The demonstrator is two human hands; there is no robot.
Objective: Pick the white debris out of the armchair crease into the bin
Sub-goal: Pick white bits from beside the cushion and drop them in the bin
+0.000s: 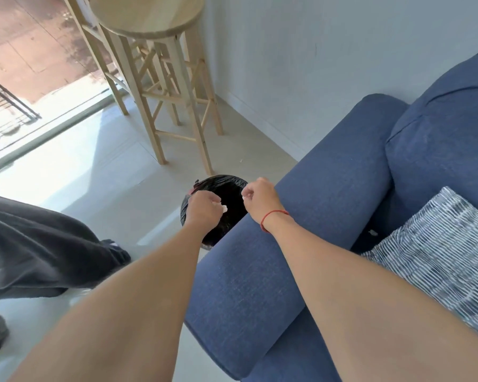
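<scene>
Both my hands hover over the bin [229, 190], a round one lined with a black bag, standing on the floor beside the blue armchair's arm [301, 216]. My left hand [203, 209] has its fingers curled and pinches a small white piece of debris [224, 208] at its fingertips. My right hand [258, 198], with a red string on its wrist, pinches another tiny white bit [243, 197]. One more white scrap [373, 232] lies in the dark crease between the arm and the seat.
A striped blue-and-white cushion [436, 260] lies on the armchair seat. Two wooden bar stools [160, 78] stand against the wall beyond the bin. My trouser leg [39, 244] and shoe are at the left. A glass balcony door is far left.
</scene>
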